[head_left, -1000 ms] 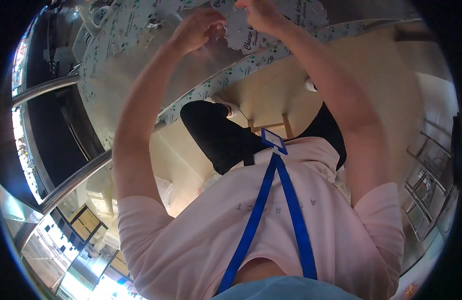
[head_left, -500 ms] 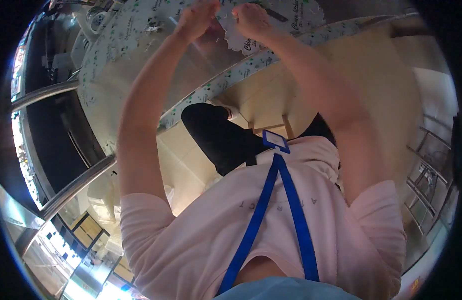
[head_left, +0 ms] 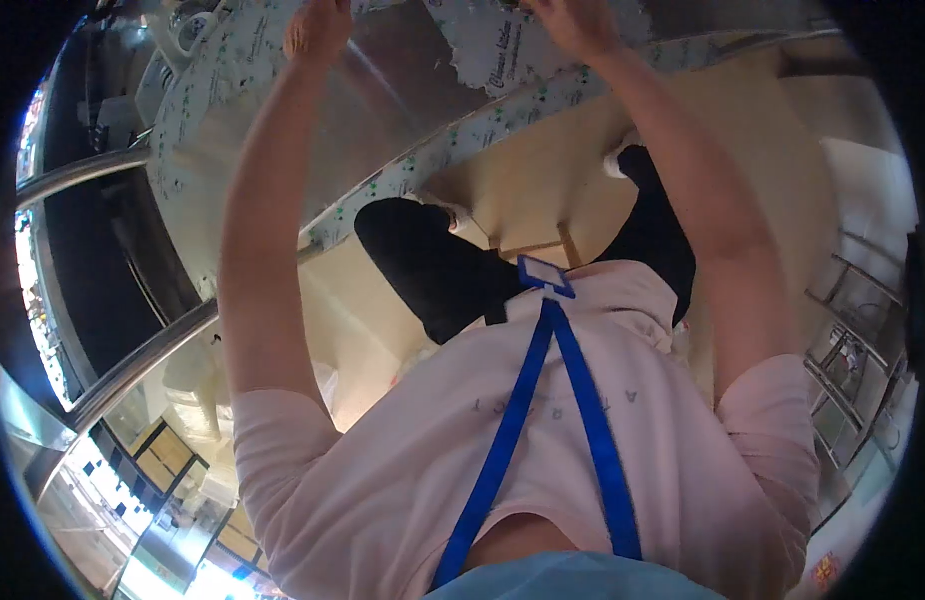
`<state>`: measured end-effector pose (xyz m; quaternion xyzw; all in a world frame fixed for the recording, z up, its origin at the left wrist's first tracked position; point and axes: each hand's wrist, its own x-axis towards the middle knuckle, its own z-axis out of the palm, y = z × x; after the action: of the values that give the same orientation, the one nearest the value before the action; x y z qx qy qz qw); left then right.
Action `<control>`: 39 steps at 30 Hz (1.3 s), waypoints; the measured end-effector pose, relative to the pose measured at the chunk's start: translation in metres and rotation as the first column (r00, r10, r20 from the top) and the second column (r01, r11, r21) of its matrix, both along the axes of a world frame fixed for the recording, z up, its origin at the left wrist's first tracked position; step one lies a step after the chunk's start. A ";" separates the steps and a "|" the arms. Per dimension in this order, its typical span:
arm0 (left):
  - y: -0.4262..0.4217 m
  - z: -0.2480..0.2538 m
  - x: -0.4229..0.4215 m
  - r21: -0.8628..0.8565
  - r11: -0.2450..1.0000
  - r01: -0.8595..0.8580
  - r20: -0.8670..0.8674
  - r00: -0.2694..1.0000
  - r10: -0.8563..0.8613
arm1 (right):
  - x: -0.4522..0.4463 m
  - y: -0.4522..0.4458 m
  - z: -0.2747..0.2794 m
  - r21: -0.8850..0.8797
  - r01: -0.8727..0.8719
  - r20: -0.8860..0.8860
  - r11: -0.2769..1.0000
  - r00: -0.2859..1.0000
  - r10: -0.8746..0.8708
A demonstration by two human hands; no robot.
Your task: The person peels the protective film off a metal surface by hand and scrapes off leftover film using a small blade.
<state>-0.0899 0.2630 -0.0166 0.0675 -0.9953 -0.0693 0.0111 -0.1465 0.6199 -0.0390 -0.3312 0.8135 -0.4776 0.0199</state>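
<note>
At the top edge, my left hand (head_left: 318, 32) is over the left part of a metal-topped surface (head_left: 383, 95). Its fingers look curled, but their tips are cut off by the frame, so what they hold does not show. My right hand (head_left: 580, 25) is near a torn-edged patch of printed protective film (head_left: 498, 50). Its fingers bend together beside a small dark bit at the frame's edge that I cannot make out. Shiny bare metal lies between my two hands. More printed film (head_left: 453, 150) covers the surface's near edge.
Curved metal rails (head_left: 143, 360) run along the left. A metal rack (head_left: 853, 350) stands at the right. Below the surface are my black-trousered legs (head_left: 433, 265) and a wooden stool-like frame (head_left: 563, 240). A blue lanyard with a badge (head_left: 546, 275) hangs down my front.
My hands have moved apart, the left one leftward and the right one to the right. More bare metal shows between them. My right leg and foot have come into view.
</note>
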 end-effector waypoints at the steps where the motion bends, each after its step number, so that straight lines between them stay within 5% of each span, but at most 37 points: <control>1: 0.000 -0.003 -0.003 -0.050 0.999 -0.013 -0.046 0.999 0.010 | -0.023 0.011 -0.015 -0.044 -0.032 0.099 0.999 0.994 0.036; 2: 0.000 -0.005 -0.006 -0.098 0.995 -0.030 -0.093 0.995 0.021 | -0.041 0.021 -0.028 -0.083 -0.073 0.181 0.994 0.980 0.087; 3: 0.011 -0.010 0.002 -0.072 0.997 -0.023 -0.256 0.967 0.004 | -0.022 0.029 -0.016 0.097 0.240 -0.194 0.966 0.956 -0.218; 6: 0.063 0.016 0.019 0.033 0.989 -0.142 -0.334 0.931 0.145 | 0.003 0.031 0.042 0.634 0.117 -0.015 0.765 0.990 -0.139; 10: 0.085 0.026 0.016 -0.144 0.989 -0.027 -0.536 0.842 -0.055 | 0.023 0.031 0.076 0.684 -0.036 0.164 0.729 0.981 -0.106; 15: 0.136 0.034 0.016 0.438 0.832 0.341 -0.487 0.868 -0.100 | -0.047 0.033 -0.043 0.818 -0.226 0.115 0.528 0.965 0.235; 18: 0.164 0.029 0.014 0.698 0.564 0.441 -0.453 0.882 -0.129 | -0.021 0.024 0.000 0.945 0.044 -0.189 0.325 0.883 0.430; 20: 0.174 0.016 0.006 0.829 0.292 0.478 -0.449 0.879 -0.162 | -0.017 0.015 0.000 0.945 0.060 -0.166 0.320 0.934 0.317; 21: 0.178 0.008 0.002 0.897 0.051 0.439 -0.426 0.890 -0.162 | -0.016 0.012 -0.001 0.946 0.067 -0.154 0.318 0.953 0.260; 22: 0.180 -0.008 -0.004 0.818 -0.547 0.179 -0.291 0.948 -0.125 | -0.015 0.013 0.002 0.927 0.048 -0.158 0.371 0.949 0.273; 25: 0.174 -0.021 -0.031 0.920 -0.300 -0.251 0.151 0.935 -0.320 | -0.012 0.018 0.013 0.853 -0.015 -0.170 0.522 0.937 0.304; 26: 0.176 -0.024 -0.035 0.978 0.125 0.169 -0.124 0.944 -0.304 | -0.010 0.021 0.017 0.822 -0.035 -0.175 0.568 0.934 0.310; 27: 0.196 0.007 -0.025 0.682 0.498 0.536 -0.363 0.839 -0.406 | -0.009 0.023 0.018 0.795 -0.032 -0.181 0.606 0.940 0.288; 28: 0.207 0.024 -0.021 0.140 0.685 0.715 -0.476 0.655 -0.587 | -0.009 0.025 0.018 0.766 -0.029 -0.186 0.642 0.946 0.265; 29: 0.202 0.008 -0.032 0.625 0.370 0.687 -0.467 0.709 -0.528 | -0.008 0.026 0.018 0.741 -0.004 -0.189 0.671 0.958 0.215; 30: 0.189 -0.024 -0.050 0.896 -0.077 0.436 -0.415 0.765 -0.493 | -0.006 0.025 0.016 0.715 0.020 -0.188 0.699 0.968 0.165; 31: 0.189 -0.026 -0.053 0.861 -0.507 0.050 -0.336 0.802 -0.493 | -0.003 0.023 0.014 0.688 0.044 -0.184 0.724 0.976 0.115; 34: 0.202 0.021 -0.039 0.988 -0.001 0.152 -0.124 0.800 -0.587 | 0.014 0.018 0.024 0.610 0.106 -0.134 0.785 0.991 -0.030; 37: 0.202 0.036 -0.031 0.948 0.214 0.237 -0.079 0.823 -0.562 | 0.028 0.018 0.057 0.580 0.101 -0.050 0.808 0.995 -0.088; 39: 0.202 0.042 -0.030 0.668 0.545 0.507 -0.117 0.795 -0.596 | 0.022 0.017 0.053 0.621 0.006 -0.016 0.784 1.000 0.005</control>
<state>-0.1199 0.4649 0.0252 -0.2453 -0.8696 -0.4171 -0.0979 -0.1243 0.6365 0.0139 -0.3101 0.9254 -0.1811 0.1208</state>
